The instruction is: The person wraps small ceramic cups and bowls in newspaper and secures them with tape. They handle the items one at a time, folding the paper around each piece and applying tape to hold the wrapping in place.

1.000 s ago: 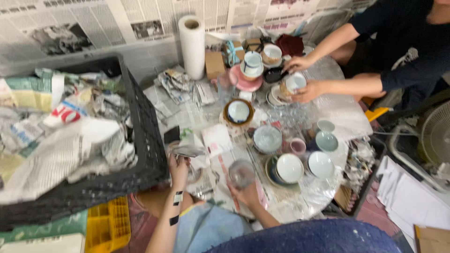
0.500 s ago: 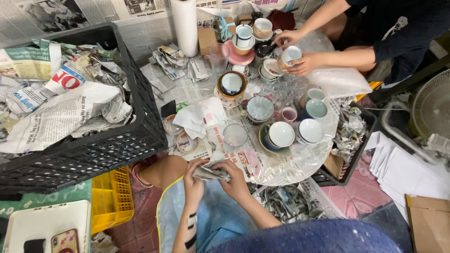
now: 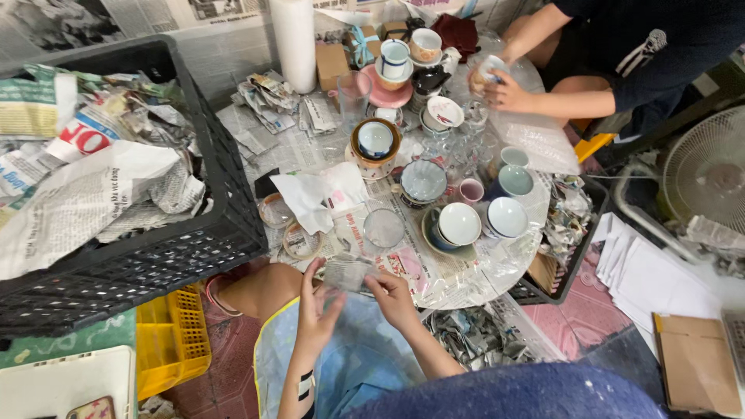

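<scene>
- Left hand (image 3: 316, 310) and right hand (image 3: 392, 297) together clasp a clear glass (image 3: 347, 273) at the near table edge (image 3: 466, 289), above the lap
- An empty glass (image 3: 383, 227) stands just beyond
- A co-worker's hands (image 3: 497, 81) hold a cup across the table

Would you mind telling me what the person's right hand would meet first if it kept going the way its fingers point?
The right hand points up and left across the crumpled paper piece it holds. Beyond that, probably the clear drinking glass on the newspaper-covered table, though depth is hard to judge.
</scene>
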